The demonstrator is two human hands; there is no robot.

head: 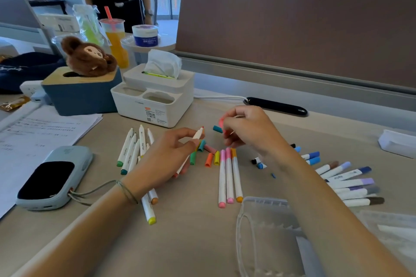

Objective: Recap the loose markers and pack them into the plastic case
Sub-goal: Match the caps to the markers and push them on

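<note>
My left hand (166, 155) grips an uncapped white marker (197, 135) with its red tip pointing up and right. My right hand (247, 130) pinches a pink-red cap (221, 122) a short way right of that tip. A teal cap (217, 129) lies just below it. Several loose caps (209, 155) lie between my hands. Three capped pink and orange markers (228, 177) lie side by side in the middle. Uncapped markers (131, 148) lie on the left, capped blue, purple and brown ones (346, 181) on the right. The clear plastic case (265, 227) lies open, near, under my right forearm.
A white tissue box (155, 99) and a blue box (78, 94) with a plush toy stand behind the markers. A grey power bank (54, 177) and papers (38, 132) lie at the left. A brown desk partition (292, 29) rises behind. People stand beyond.
</note>
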